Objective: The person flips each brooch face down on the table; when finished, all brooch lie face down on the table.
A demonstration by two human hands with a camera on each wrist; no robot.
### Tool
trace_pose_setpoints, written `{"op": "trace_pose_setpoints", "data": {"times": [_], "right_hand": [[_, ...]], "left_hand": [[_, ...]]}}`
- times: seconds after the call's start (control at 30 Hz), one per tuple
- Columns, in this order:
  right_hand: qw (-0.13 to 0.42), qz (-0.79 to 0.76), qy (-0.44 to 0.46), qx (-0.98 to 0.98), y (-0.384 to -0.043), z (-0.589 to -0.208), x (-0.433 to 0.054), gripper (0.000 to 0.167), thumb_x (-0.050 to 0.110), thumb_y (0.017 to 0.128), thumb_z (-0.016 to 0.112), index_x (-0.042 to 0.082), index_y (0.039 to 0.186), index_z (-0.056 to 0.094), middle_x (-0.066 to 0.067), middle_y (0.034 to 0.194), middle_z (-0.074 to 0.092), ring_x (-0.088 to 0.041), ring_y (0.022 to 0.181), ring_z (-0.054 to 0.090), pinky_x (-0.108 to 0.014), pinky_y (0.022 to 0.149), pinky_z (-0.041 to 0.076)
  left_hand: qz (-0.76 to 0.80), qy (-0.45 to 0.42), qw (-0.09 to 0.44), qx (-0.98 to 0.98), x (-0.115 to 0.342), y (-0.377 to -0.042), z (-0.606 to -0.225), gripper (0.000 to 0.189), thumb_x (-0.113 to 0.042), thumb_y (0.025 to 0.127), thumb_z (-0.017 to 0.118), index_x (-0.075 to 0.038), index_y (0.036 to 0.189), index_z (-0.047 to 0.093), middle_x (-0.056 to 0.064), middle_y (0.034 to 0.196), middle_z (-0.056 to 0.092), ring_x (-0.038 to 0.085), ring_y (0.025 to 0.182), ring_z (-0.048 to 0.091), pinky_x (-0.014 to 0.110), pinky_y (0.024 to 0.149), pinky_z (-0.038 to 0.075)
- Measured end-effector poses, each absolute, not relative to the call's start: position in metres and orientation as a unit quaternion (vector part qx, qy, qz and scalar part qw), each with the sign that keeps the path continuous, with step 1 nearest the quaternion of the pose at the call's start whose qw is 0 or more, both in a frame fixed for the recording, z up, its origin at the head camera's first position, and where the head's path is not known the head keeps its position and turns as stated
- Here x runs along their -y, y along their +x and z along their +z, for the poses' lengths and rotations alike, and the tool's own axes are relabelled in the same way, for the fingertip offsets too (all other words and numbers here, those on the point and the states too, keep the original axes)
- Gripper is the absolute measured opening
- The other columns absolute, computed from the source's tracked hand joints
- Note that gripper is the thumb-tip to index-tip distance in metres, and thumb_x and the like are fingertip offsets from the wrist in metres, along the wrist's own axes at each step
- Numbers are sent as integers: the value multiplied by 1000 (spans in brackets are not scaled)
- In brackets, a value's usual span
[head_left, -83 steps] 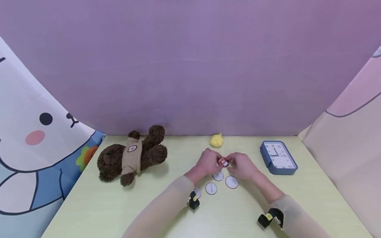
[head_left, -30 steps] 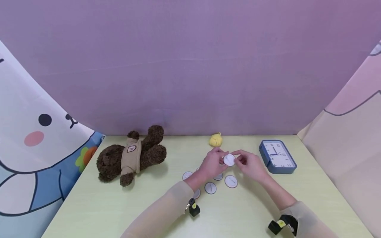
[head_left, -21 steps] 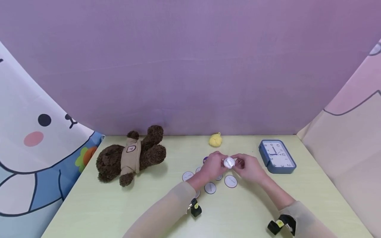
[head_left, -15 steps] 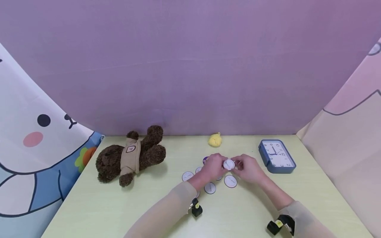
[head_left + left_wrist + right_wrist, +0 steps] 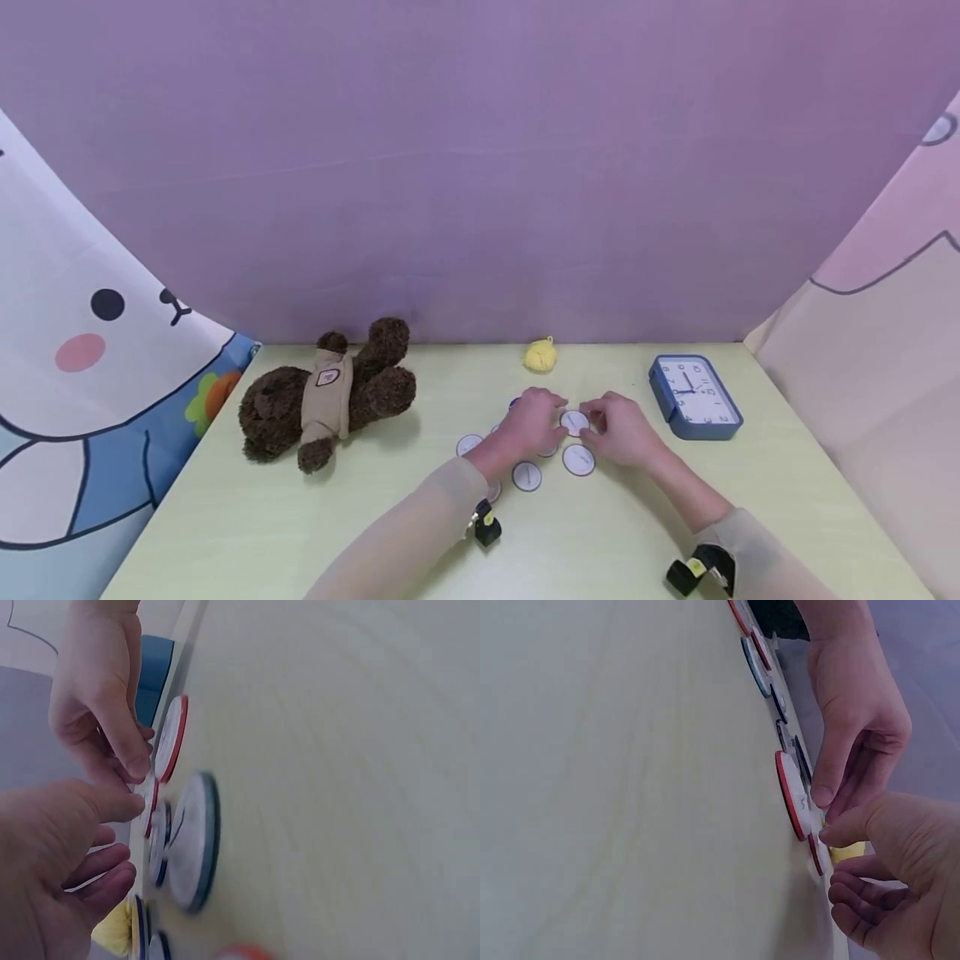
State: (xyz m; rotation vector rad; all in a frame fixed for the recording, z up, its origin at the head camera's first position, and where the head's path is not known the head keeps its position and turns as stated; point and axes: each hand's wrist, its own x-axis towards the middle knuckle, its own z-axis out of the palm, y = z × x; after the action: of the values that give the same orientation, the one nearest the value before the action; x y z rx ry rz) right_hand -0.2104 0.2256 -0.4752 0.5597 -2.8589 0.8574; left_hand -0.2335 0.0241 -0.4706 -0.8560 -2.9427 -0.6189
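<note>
A round pin badge (image 5: pixel 574 423) lies on the table with its white back up, between both hands. On its left, the fingertips and thumb of my left hand (image 5: pixel 531 425) are spread around the edge. My right hand (image 5: pixel 621 429) sits at the opposite edge, fingers bent loosely; whether either hand still touches the badge is hard to tell. Nearer me lie other white-backed badges, including a red-rimmed badge (image 5: pixel 793 796) and a teal-rimmed badge (image 5: pixel 193 844). My left forearm partly hides several badges, and a blue badge (image 5: pixel 513 402) peeks out behind the left hand.
A brown teddy bear (image 5: pixel 326 396) in a beige shirt lies at the left. Behind the hands is a small yellow object (image 5: pixel 540 355) with a loop. A blue square clock (image 5: pixel 696 397) lies at the right. A purple backdrop (image 5: pixel 480 183) closes off the table's far edge.
Earlier both hands held the badge with its red picture up, then turned it white side up. Now it has been lowered to the table and the fingers have loosened at its sides.
</note>
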Motion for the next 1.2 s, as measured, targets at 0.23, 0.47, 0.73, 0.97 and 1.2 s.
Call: {"op": "trace_pose_setpoints", "data": {"times": [0.23, 0.47, 0.73, 0.97, 1.2], "right_hand": [[56, 298, 178, 936, -216, -468, -213, 26, 6, 89, 78, 1, 115, 78, -8, 100, 77, -14, 84, 67, -29, 73, 56], [34, 297, 211, 931, -224, -465, -184, 27, 0, 87, 77, 0, 113, 77, -12, 106, 79, -19, 88, 71, -32, 76, 60], [33, 267, 235, 934, -233, -473, -160, 31, -4, 82, 80, -1, 113, 77, -13, 103, 77, -17, 86, 67, -34, 77, 61], [95, 284, 209, 931, -238, -473, -162, 16, -2, 87, 77, 3, 102, 80, -9, 94, 78, -15, 78, 69, -29, 69, 59], [122, 289, 200, 928, -237, -466, -166, 4, 6, 95, 75, 5, 98, 78, -5, 87, 76, -9, 71, 64, -24, 64, 54]], "left_hand": [[-247, -232, 14, 941, 13, -238, -468, 46, -24, 89, 84, -5, 130, 75, 12, 124, 78, 30, 121, 69, 37, 108, 56], [-249, -216, 23, 944, 34, -242, -474, 45, -25, 86, 83, 0, 123, 77, 13, 117, 80, 29, 113, 73, 39, 103, 59], [-257, -217, 25, 941, 31, -243, -477, 31, -19, 86, 87, -4, 113, 81, 8, 105, 82, 25, 101, 75, 39, 97, 60], [-321, -195, 60, 925, 31, -243, -473, 32, -11, 96, 77, 2, 125, 75, 13, 105, 83, 21, 99, 81, 33, 87, 65], [-367, -189, 112, 904, 30, -244, -468, 18, -12, 101, 71, -4, 115, 80, 8, 97, 84, 18, 89, 81, 28, 77, 65]]}}
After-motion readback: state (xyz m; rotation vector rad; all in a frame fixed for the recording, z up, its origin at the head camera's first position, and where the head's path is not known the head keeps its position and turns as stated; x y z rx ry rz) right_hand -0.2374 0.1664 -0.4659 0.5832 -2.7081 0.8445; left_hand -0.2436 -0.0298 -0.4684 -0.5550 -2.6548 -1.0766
